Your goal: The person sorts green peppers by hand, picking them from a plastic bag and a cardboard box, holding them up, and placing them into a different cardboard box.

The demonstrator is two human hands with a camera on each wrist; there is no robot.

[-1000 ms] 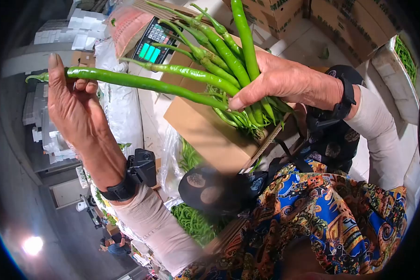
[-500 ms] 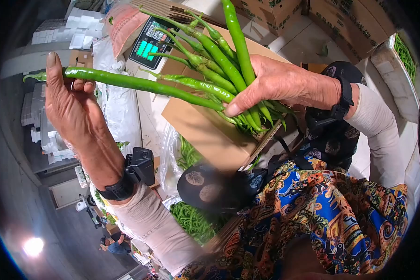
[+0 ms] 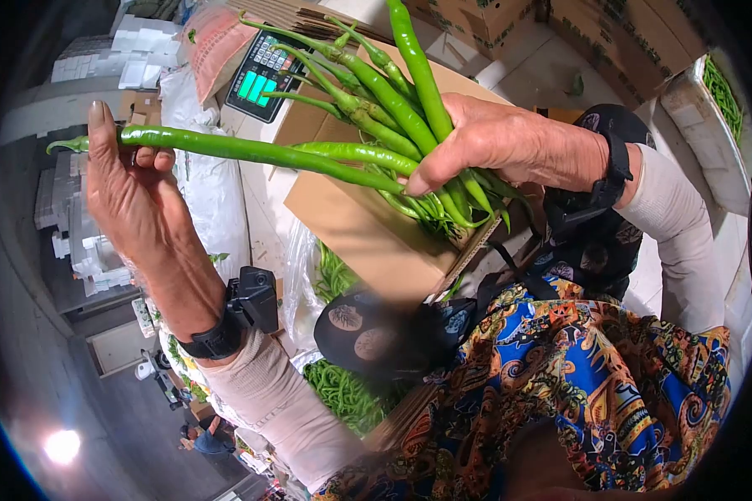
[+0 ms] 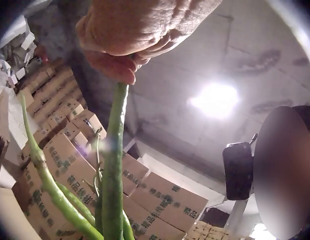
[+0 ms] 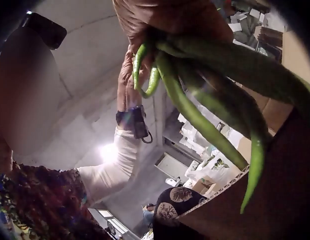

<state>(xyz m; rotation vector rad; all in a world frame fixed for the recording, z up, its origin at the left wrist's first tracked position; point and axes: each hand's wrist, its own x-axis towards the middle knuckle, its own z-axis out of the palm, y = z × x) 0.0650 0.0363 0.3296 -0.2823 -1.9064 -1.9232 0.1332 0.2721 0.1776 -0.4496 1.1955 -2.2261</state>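
My left hand [image 3: 146,200] pinches a long green chili pepper [image 3: 242,150] near its stem end, holding it out level to the left. The pepper's other end lies at the thumb of my right hand [image 3: 518,149]. That right hand grips a bunch of green chili peppers [image 3: 393,96], stems fanned up and left, over an open cardboard box [image 3: 368,230]. From the left wrist view, the long pepper [image 4: 114,160] hangs below the curled fingers. In the right wrist view, several pepper ends [image 5: 195,115] droop from under the palm.
A scale with a lit green display [image 3: 255,86] stands behind the box, beside a pink sack [image 3: 217,50]. Loose green peppers [image 3: 347,392] lie in plastic at lower middle. Printed cartons [image 3: 627,50] are stacked at back right, near a white crate [image 3: 698,125] of peppers.
The bunch in my right hand has shifted slightly left and turned. One of its peppers now lies partly behind the long pepper, which my left hand keeps pinching in nearly the same spot.
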